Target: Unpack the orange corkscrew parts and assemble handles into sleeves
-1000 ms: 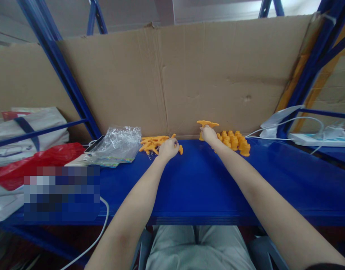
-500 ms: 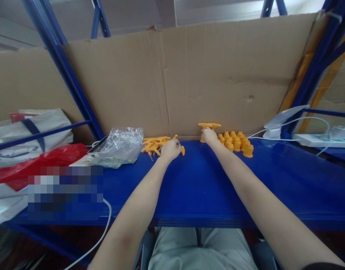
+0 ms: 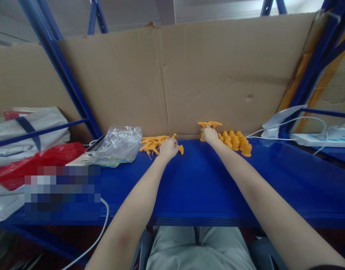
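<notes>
My left hand point(image 3: 168, 149) is closed at the right edge of a pile of orange branching pieces point(image 3: 153, 143). Thin metal coils show under the pile. From the right side of this hand juts an orange T-shaped handle point(image 3: 181, 149), apparently held in the fingers, which hide most of it. Farther right, my right hand point(image 3: 210, 134) is closed around the stem of an upright orange T-topped piece point(image 3: 203, 124). A second orange T-top point(image 3: 215, 124) shows just beyond that hand. Several orange cup-shaped bases point(image 3: 235, 141) stand in rows beside my right wrist.
Everything stands on a blue shelf point(image 3: 200, 187) backed by a cardboard sheet point(image 3: 211, 75). A clear plastic bag point(image 3: 118, 146) and a red bag point(image 3: 48, 159) lie left. A white power strip point(image 3: 315, 140) with cables is at right; blue posts frame both sides.
The view has shifted slightly. The two T-tops at my right hand now appear more clearly apart. Both hands stay closed in nearly the same places.
</notes>
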The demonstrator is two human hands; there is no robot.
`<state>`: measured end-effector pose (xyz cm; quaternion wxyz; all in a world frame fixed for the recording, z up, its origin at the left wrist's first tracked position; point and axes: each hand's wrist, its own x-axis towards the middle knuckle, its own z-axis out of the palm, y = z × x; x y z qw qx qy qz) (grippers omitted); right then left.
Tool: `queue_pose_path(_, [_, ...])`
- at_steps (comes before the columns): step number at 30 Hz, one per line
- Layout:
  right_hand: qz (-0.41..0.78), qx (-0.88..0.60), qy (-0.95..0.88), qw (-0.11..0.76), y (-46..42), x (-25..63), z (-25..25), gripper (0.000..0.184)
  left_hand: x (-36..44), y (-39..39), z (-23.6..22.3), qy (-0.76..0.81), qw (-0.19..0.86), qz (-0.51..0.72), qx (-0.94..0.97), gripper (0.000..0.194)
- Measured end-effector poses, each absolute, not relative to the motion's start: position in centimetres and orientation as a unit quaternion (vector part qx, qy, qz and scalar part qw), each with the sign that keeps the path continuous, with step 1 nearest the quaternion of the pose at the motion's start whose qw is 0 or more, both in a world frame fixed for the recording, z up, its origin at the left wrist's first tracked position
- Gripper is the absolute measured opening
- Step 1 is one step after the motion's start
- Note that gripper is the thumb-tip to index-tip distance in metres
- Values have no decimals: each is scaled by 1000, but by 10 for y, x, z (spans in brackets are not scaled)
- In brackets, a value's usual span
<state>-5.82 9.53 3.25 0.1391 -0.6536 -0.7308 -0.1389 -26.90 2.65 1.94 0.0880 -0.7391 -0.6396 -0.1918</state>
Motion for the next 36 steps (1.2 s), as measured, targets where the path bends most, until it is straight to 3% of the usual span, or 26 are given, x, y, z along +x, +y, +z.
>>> queue_pose_path(12, [-238, -566, -785, 84, 55, -48, 58, 38, -272, 34, 7, -603, 99, -159, -776, 35])
queue_pose_path(18, [-215, -581, -783, 46, 30, -30, 53, 36, -268, 32, 7, -605, 88, -126, -781, 39])
queue_pose_path(25, [-191, -574, -784, 142, 25, 8, 32, 51, -264, 34, 3, -599, 78, -124, -787, 41])
queue_pose_path(33, [-155, -554, -799, 176, 32, 22, 31, 34, -264, 34, -2, -580, 82, -110, -803, 43])
queue_pose_path(36, [-139, -570, -794, 162, 29, 19, 33, 27, -262, 33, -2, -579, 86, -116, -802, 53])
